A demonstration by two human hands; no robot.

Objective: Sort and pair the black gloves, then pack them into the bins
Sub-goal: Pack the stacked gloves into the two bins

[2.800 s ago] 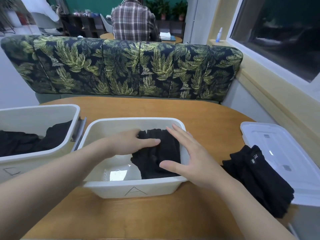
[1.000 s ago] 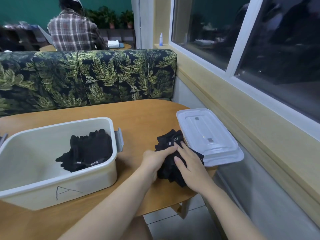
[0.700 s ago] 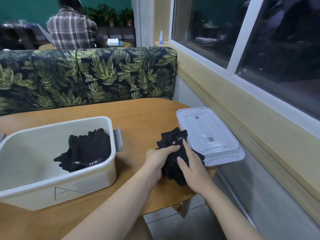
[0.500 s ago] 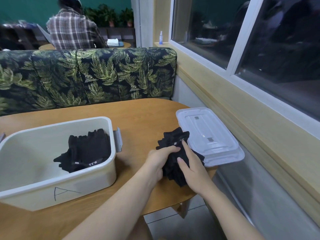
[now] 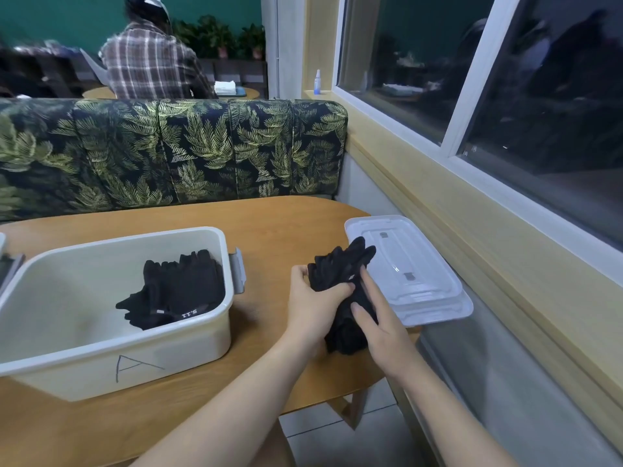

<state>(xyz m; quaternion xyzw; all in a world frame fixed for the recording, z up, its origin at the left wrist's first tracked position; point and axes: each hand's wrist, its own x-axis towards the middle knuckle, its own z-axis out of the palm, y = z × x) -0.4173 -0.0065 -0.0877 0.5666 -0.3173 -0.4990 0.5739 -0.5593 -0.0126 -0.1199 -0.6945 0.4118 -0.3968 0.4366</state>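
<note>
I see leaf-print bench back [image 5: 175,153] at 12 o'clock beyond counter [image 5: 276,227]; person in plaid shirt [image 5: 148,67] behind it; spray bottle [image 5: 317,82] on sill, 1 o'clock; dark window [image 5: 505,82] at 2.

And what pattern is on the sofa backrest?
Green-gold palm leaves on dark fabric, seen in the head view.
</note>
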